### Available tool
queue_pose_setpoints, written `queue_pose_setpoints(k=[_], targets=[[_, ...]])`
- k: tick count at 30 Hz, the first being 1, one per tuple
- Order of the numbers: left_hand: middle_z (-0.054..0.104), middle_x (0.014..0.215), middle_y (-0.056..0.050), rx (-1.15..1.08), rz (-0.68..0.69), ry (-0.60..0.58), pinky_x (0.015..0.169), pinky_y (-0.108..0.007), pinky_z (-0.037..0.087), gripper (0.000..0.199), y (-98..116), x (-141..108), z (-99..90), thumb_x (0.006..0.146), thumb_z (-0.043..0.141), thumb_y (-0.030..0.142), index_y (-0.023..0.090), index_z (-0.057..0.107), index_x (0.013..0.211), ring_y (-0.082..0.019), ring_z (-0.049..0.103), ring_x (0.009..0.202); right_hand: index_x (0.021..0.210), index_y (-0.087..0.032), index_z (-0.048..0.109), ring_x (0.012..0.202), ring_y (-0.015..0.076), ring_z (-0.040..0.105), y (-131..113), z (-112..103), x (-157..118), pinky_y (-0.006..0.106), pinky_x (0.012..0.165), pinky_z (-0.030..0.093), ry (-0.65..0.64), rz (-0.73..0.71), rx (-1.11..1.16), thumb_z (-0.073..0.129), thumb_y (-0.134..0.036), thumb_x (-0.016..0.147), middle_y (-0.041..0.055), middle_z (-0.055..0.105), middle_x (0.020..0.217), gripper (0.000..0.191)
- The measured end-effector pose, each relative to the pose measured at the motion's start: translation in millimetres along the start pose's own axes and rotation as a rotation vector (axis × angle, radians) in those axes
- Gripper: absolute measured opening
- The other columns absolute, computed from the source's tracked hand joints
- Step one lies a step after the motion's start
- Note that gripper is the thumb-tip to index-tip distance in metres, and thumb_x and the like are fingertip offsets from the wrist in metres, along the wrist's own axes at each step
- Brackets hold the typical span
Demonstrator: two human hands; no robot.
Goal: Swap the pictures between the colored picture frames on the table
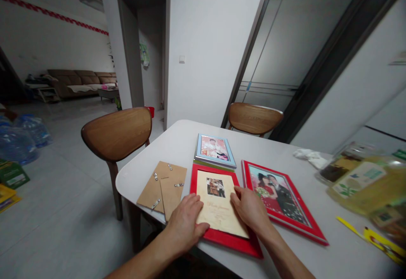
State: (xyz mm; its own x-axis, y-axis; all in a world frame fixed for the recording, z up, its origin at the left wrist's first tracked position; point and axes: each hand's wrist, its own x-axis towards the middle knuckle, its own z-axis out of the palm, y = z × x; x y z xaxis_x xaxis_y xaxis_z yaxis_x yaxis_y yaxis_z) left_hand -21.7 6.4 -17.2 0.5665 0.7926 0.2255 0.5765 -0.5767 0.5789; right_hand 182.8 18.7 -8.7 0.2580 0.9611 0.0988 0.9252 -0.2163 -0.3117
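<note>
A cream sheet with a small photo and red lettering lies over a red frame near the front edge of the white table. My left hand rests on the sheet's left side, fingers and thumb apart. On the right side, my right hand has its fingers bent together at the sheet's edge, pinching it. Left of the frame lie brown backing boards with metal clips. Behind it is a blue frame with a picture. A red frame holding a couple's picture lies to the right.
Bottles and packages stand at the table's right, with a yellow item and crumpled white tissue nearby. Wooden chairs stand left and behind the white table. Water bottles are on the floor at left.
</note>
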Motion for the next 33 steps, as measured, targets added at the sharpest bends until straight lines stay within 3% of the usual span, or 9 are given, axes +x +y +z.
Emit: queue_pose_setpoints(k=[4, 9, 15, 19, 22, 28, 33], targets=[[0.054, 0.11, -0.012, 0.06, 0.017, -0.003, 0.092, -0.039, 0.035, 0.03, 6, 5, -1.3, 0.069, 0.058, 0.024, 0.013, 0.057, 0.096, -0.026, 0.041, 0.109, 0.097, -0.012, 0.057, 0.074, 0.0206, 0.056, 1, 6, -3, 0.029, 0.064, 0.038, 0.042, 0.005, -0.071, 0.033, -0.028, 0.077, 0.0133, 0.06, 0.085, 0.035], [0.041, 0.126, -0.011, 0.103, 0.01, 0.034, 0.099, -0.04, 0.026, 0.049, -14, -6, -20.1, 0.069, 0.056, 0.024, 0.015, 0.045, 0.115, -0.024, 0.034, 0.117, 0.108, -0.01, 0.052, 0.085, 0.02, 0.053, -10, 11, -14, 0.03, 0.074, 0.038, 0.088, -0.092, 0.022, 0.036, -0.026, 0.078, 0.013, 0.056, 0.096, 0.038], [0.031, 0.132, -0.016, 0.253, -0.215, -0.015, 0.099, -0.047, 0.021, 0.066, -71, -40, -54.0, 0.061, 0.064, 0.033, 0.015, 0.04, 0.12, -0.028, 0.026, 0.122, 0.098, -0.017, 0.057, 0.09, 0.0185, 0.049, -74, 21, -39, 0.03, 0.08, 0.036, 0.04, -0.43, 0.195, 0.04, -0.027, 0.077, 0.0088, 0.057, 0.096, 0.029], [0.033, 0.132, -0.012, 0.256, -0.195, -0.018, 0.1, -0.046, 0.021, 0.066, -87, -52, -59.1, 0.059, 0.067, 0.025, 0.019, 0.041, 0.119, -0.027, 0.026, 0.123, 0.094, -0.021, 0.056, 0.086, 0.0233, 0.047, -116, 33, -51, 0.037, 0.076, 0.034, 0.007, -0.532, 0.103, 0.052, -0.045, 0.067, 0.0078, 0.056, 0.088, 0.036], [0.039, 0.128, -0.012, 0.232, -0.177, 0.023, 0.099, -0.041, 0.026, 0.055, -92, -53, -60.2, 0.061, 0.063, 0.013, 0.017, 0.047, 0.114, -0.024, 0.032, 0.12, 0.09, -0.02, 0.056, 0.082, 0.0236, 0.046, -129, 42, -54, 0.038, 0.074, 0.034, -0.006, -0.524, 0.071, 0.058, -0.044, 0.06, 0.0082, 0.054, 0.085, 0.038], [0.044, 0.124, -0.013, 0.159, -0.102, 0.097, 0.096, -0.04, 0.033, 0.05, -91, -47, -64.0, 0.062, 0.062, 0.012, 0.016, 0.049, 0.111, -0.024, 0.04, 0.115, 0.098, -0.019, 0.054, 0.09, 0.0193, 0.046, -118, 36, -54, 0.034, 0.08, 0.037, 0.017, -0.508, 0.31, 0.051, -0.027, 0.066, 0.0086, 0.049, 0.099, 0.033], [0.046, 0.122, -0.015, 0.098, 0.022, 0.157, 0.096, -0.041, 0.033, 0.047, -50, -29, -56.7, 0.065, 0.064, 0.022, 0.014, 0.049, 0.109, -0.024, 0.04, 0.114, 0.101, -0.018, 0.055, 0.101, 0.0211, 0.046, -75, 8, -59, 0.035, 0.085, 0.039, 0.137, -0.511, 0.339, 0.049, -0.026, 0.067, 0.0108, 0.046, 0.108, 0.036]])
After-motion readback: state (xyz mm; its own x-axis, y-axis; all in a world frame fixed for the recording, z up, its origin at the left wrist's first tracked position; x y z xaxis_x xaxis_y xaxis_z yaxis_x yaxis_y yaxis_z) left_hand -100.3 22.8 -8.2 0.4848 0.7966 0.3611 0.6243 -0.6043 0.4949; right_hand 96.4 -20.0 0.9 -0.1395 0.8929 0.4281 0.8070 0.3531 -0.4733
